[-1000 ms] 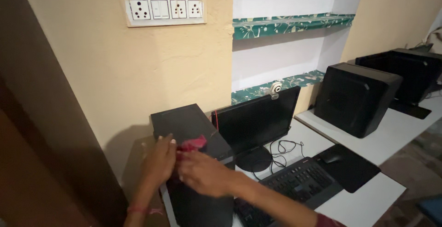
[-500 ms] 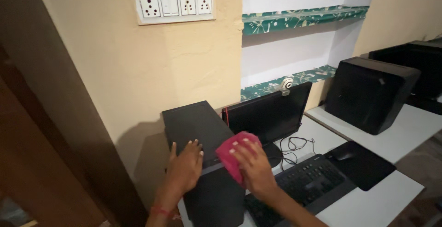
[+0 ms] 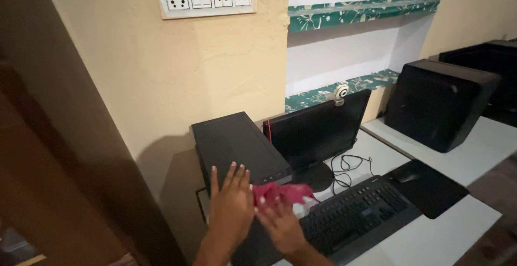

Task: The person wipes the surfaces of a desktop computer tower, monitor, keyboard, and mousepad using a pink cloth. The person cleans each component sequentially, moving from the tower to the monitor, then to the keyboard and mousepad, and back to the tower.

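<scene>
Two hands on computer tower [image 3: 237,144]: left hand [image 3: 230,208] flat, fingers spread; right hand [image 3: 280,224] grasping pink cloth [image 3: 280,193].

1 head-worn view looks down and forward from close above the white surface [image 3: 458,228], facing the yellow wall [image 3: 177,77]; the computer tower [image 3: 237,147] sits near the bottom centre

Pink cloth [image 3: 283,193], black computer tower [image 3: 237,144], green-patterned shelves [image 3: 366,10].
</scene>
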